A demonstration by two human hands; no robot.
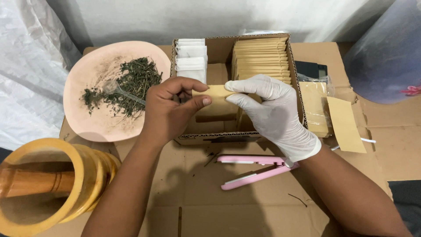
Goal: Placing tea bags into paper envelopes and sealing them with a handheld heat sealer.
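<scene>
While both hands pinched it, the small tan paper envelope (215, 91) hung above the open corrugated cardboard box (296, 74). The bare left hand (169, 112) gripped its left end between thumb and curled fingers; the right hand (272, 114), in a white latex glove, nipped its top right edge. Flattened brown cardboard (245, 210) covered the work surface, where a pink plastic heat-sealer clamp (256, 170) lay near. Dried green herbs (131, 85) were scattered on a smooth pink round plate (83, 118).
</scene>
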